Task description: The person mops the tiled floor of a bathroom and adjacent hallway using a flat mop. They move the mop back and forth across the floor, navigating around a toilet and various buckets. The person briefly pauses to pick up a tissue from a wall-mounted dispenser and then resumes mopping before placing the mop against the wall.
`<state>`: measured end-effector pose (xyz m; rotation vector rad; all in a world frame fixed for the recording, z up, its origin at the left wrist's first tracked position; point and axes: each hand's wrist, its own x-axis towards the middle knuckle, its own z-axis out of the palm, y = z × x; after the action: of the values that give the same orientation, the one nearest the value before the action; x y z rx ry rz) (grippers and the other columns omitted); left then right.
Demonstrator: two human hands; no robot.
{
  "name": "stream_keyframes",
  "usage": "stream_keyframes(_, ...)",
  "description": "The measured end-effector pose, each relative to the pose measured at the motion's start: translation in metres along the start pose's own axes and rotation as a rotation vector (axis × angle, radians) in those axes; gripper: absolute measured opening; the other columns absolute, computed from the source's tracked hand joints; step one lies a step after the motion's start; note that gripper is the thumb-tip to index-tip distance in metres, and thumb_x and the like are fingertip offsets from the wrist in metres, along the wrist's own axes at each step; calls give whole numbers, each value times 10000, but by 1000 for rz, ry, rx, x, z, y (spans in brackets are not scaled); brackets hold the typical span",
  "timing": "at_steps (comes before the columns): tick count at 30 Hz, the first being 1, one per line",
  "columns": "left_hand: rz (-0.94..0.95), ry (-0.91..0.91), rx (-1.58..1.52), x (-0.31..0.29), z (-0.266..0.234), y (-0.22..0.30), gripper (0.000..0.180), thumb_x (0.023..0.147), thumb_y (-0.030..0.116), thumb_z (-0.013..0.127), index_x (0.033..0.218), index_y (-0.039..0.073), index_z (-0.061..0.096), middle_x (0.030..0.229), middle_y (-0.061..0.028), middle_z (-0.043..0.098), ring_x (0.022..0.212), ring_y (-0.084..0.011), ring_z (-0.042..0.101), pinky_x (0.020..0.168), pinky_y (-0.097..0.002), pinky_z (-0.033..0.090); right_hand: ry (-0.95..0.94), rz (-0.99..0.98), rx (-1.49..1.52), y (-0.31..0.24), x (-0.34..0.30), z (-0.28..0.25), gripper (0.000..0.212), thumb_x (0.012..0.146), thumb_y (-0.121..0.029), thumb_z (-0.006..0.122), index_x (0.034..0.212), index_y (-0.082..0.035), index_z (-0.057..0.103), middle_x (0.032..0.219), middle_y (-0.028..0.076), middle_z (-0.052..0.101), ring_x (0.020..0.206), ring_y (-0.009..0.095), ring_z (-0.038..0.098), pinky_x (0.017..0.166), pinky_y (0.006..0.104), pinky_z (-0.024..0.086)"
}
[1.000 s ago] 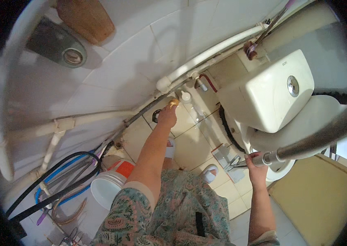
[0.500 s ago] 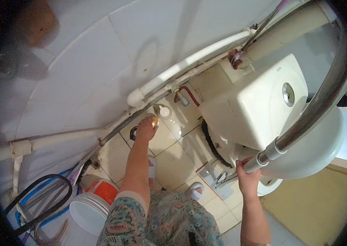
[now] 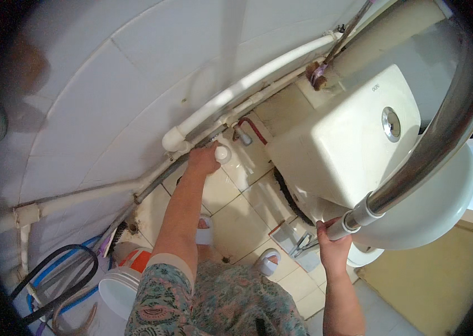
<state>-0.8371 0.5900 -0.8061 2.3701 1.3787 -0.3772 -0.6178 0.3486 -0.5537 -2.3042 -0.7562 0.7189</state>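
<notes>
My left hand reaches down to the floor by the wall, beside a white, round-topped object that looks like a bottle from above. Its fingers are curled, and the back of the hand hides what they hold. On the right, my right hand is wrapped round the white plastic end of a long shiny metal tube. The tube slants up to the right, in front of a white toilet tank and a white rounded basin or seat.
White pipes run along the wall's foot. A bucket and black and blue hoses lie at lower left. A dustpan-like tray rests on the tiles near my slippered feet. A brush leans behind the tank.
My left hand has moved slightly farther away, closer against the white round-topped object. A yellowish thing seen in its fingers before is now hidden. My right hand keeps its grip on the tube.
</notes>
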Motion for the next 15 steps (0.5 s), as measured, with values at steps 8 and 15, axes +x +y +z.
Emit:
stream_keyframes(8,-9,-154,147,23,60,-14,284,774,185,518,1023,56,569,971,-133,618,928,-249,593,724,-401,484,11,-25,-47,1,0,0,201,735,-135,669,710,-29,499,653,44,519,629,127,484,604,274,413)
stream_keyframes(15,122,-250,148,-12,37,-8,273,856,217,409,983,40,573,867,-151,636,791,-287,622,685,-432,482,54,-97,-27,7,2,0,203,736,-139,664,688,-29,500,629,50,521,606,141,487,597,284,417)
